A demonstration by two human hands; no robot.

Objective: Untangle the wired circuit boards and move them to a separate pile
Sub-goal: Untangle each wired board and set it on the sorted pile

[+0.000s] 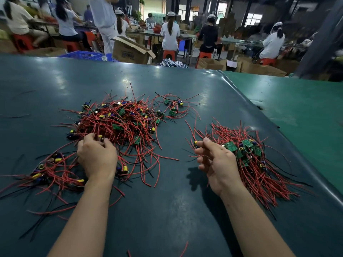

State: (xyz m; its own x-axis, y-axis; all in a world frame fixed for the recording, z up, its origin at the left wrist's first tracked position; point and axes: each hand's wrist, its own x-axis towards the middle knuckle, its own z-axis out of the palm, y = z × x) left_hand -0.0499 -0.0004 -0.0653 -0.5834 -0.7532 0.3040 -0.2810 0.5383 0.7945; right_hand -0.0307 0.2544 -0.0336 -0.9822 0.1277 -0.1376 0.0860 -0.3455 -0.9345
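Red-wired tangled heap (120, 123) sits centre-left of frame, directly beyond our left hand (96, 156), which curls into its near edge. Right hand (213, 160), fingers loosely bent, holds nothing we can confirm, beside sorted pile (250, 156) at right.

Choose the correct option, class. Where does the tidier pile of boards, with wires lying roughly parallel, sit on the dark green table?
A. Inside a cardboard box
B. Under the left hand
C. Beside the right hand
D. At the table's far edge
C: the aligned pile lies just beyond the right hand, while the left hand reaches into the tangled heap.
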